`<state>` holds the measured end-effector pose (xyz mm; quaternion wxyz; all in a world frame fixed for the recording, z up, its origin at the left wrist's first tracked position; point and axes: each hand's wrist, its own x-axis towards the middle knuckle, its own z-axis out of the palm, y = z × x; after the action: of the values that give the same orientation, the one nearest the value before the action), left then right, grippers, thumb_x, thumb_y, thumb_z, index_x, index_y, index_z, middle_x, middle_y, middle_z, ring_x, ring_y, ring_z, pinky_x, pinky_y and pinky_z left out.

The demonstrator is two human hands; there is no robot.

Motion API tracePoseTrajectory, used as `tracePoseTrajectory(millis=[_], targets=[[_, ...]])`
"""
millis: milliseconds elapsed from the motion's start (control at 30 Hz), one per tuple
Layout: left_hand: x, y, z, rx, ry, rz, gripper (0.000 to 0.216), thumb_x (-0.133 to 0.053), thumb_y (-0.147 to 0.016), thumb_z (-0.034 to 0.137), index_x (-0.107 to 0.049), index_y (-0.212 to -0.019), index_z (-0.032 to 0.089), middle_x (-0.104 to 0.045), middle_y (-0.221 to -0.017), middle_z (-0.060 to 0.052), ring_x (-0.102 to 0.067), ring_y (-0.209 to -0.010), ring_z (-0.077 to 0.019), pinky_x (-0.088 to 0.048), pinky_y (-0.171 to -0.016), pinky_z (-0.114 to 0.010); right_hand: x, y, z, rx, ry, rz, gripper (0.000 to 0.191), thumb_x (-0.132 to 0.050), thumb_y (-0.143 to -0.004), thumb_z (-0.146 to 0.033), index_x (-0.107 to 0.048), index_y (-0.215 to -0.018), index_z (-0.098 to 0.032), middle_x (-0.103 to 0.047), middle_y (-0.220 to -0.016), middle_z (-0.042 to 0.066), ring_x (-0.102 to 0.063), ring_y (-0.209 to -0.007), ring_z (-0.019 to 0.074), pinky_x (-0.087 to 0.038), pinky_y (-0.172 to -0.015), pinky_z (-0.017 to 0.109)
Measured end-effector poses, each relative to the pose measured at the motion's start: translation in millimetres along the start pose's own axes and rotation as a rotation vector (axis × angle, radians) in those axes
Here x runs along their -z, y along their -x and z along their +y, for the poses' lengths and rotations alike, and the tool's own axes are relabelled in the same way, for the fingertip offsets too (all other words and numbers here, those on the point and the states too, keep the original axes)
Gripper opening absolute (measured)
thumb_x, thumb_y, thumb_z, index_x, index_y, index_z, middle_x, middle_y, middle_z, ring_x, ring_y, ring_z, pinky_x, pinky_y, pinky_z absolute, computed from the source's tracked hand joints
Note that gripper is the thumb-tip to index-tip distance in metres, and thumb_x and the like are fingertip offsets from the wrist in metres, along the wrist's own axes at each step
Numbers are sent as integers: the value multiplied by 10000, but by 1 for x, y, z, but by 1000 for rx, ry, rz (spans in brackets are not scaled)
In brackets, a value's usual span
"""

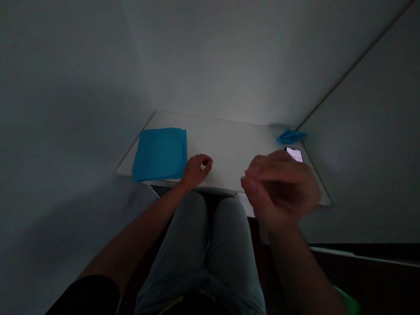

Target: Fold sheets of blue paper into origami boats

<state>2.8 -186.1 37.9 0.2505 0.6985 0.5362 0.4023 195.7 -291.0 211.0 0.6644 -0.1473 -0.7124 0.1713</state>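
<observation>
My left hand (196, 171) rests at the table's front edge, just right of a stack of blue paper sheets (161, 154). Its fingers curl toward the thumb in a small loop, with nothing seen in them. Raised closer to the camera, my right hand (282, 188) has thumb and forefinger brought together in a pinch, slightly blurred. No object shows between those fingertips. The sheets lie flat, a little uneven at their right side. Behind my right hand, a folded blue paper piece (291, 136) sits at the back right corner.
A phone (294, 154) with a lit screen lies by the right edge, partly covered by my right hand. The narrow white table (227, 139) meets a wall at the back and another at the right. My legs are under its front edge. The light is dim.
</observation>
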Motion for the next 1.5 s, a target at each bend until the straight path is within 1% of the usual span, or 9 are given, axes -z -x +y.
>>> tracePoseTrajectory(millis=[100,233,467,633,867,1100,1200,1367,1500], targets=[[44,17,-34,-60,-228,31,185,-695,-976,306,-760,-1125,217,-788,-1201,-119,-696,-1245,-315,-471,-1185,-517,24,30,63,-329,248,-49,37,-786,-968,-290,-793,-1000,-272,-706,-775,-26,-603,-659,140,-512,-600,290],[107,46,-88,-15,-452,3,577,-807,-910,474,-699,-1408,202,-677,-1548,-161,-575,-1503,-375,-431,-1290,-566,68,97,151,-747,455,-42,401,-730,-911,-607,-775,-968,-212,-714,-763,27,-533,-596,149,-444,-566,301],[160,76,-122,-67,-463,-308,670,-677,-979,668,-704,-1473,216,-632,-1628,-148,-554,-1558,-353,-423,-1320,-578,90,144,201,-891,563,-192,479,-648,-885,-650,-783,-986,-201,-728,-771,72,-641,-700,221,-514,-697,362],[179,70,-105,-25,-452,-434,457,-593,-1049,587,-806,-1293,266,-775,-1441,-86,-696,-1397,-302,-538,-1204,-484,91,145,202,-885,557,-216,493,-639,-881,-668,-783,-964,-204,-747,-785,77,-647,-701,220,-528,-711,361],[194,51,-76,105,-654,-257,234,-723,-970,488,-830,-1010,285,-850,-1149,-51,-782,-1108,-277,-578,-983,-385,90,146,203,-906,572,-214,440,-629,-866,-627,-777,-941,-220,-756,-783,76,-656,-724,231,-516,-725,368],[198,35,-78,123,-515,-409,424,-663,-895,693,-841,-942,311,-867,-1037,-50,-786,-981,-283,-591,-920,-372,86,146,203,-905,588,-206,392,-613,-878,-593,-757,-923,-231,-725,-743,54,-636,-691,223,-476,-698,359],[200,28,-72,88,-584,-345,444,-560,-948,656,-831,-999,309,-862,-1078,-77,-786,-1004,-313,-599,-928,-407,87,147,204,-886,582,-202,389,-624,-889,-593,-758,-917,-229,-724,-736,52,-623,-672,218,-474,-690,358],[197,-1,-19,-13,-699,-173,375,-529,-1040,520,-779,-1197,289,-825,-1204,-102,-767,-1103,-332,-572,-1009,-432,89,151,208,-871,553,-191,400,-628,-916,-607,-755,-926,-228,-727,-755,45,-631,-692,211,-479,-698,350],[178,-35,52,-252,-652,-328,316,-549,-1073,479,-779,-1171,285,-796,-1186,-75,-733,-1189,-316,-474,-1168,-471,88,152,209,-861,481,-177,487,-683,-901,-656,-749,-1099,-217,-736,-867,48,-615,-705,200,-511,-716,362]])
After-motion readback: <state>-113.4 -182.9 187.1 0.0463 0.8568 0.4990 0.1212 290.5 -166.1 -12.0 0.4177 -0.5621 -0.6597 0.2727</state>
